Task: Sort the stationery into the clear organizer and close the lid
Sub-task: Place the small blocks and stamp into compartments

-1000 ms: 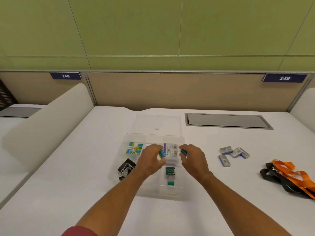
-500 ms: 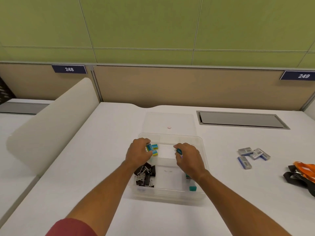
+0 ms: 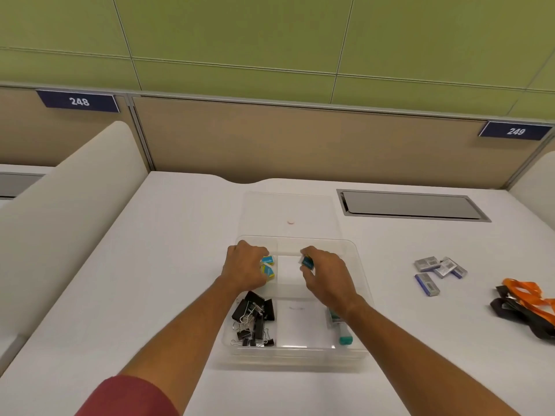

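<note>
clear, colourless organizer (image 3: 357,265) and lid (image 3: 288,205) on a white counter (image 3: 150,265). black binder clips (image 3: 255,319) with silver wire handles. blue-and-yellow small boxes (image 3: 268,267) by the left hand (image 3: 244,267); teal-blue small box (image 3: 307,262) with a white edge in the right hand (image 3: 326,273). teal-capped item (image 3: 345,339). grey staple boxes (image 3: 435,268), one with a blue side. orange and black lanyards (image 3: 525,307). maroon sleeve (image 3: 129,396). green wall panels (image 3: 270,34), tan divider (image 3: 300,139), navy signs (image 3: 78,101) with white numbers.
</note>
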A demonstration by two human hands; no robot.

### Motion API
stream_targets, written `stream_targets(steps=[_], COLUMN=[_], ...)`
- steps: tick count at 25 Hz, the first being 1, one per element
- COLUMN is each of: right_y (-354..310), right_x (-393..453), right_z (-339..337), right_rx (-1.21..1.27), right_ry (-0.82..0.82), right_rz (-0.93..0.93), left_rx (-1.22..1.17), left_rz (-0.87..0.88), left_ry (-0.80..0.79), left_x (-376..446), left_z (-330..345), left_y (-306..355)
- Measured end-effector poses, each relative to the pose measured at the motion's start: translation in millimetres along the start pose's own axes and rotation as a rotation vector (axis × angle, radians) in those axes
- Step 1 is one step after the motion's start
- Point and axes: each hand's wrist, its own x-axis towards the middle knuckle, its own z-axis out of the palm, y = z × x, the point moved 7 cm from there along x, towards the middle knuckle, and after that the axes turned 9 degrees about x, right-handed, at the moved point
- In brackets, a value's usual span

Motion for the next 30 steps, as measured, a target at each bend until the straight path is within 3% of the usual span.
stream_targets(steps=[6, 15, 22, 30], right_y=[-33.9, -60.6, -52.7, -8.5], right_x=[21.4, 37.6, 32.5, -2.1], right_z=[22.3, 72.7, 55.1, 14.2], right_rx=[-0.022, -0.025, -0.034, -0.249], right_ry=[-0.092, -0.253, -0.112, -0.008], right_rz=[-0.06, -0.033, -0.017, 0.068], left_rx=[-0.058, -0.062, -0.024, 0.116], left_rz=[0.006, -0.072, -0.022, 0.073], left_ry=[0.132, 0.118, 0.151, 0.225], left_x=[-10.1, -34.4, -36.9, -29.5], left_z=[-12.7, -13.4, -15.3, -21.1], left_y=[-24.4, -63.5, -53.4, 1.0])
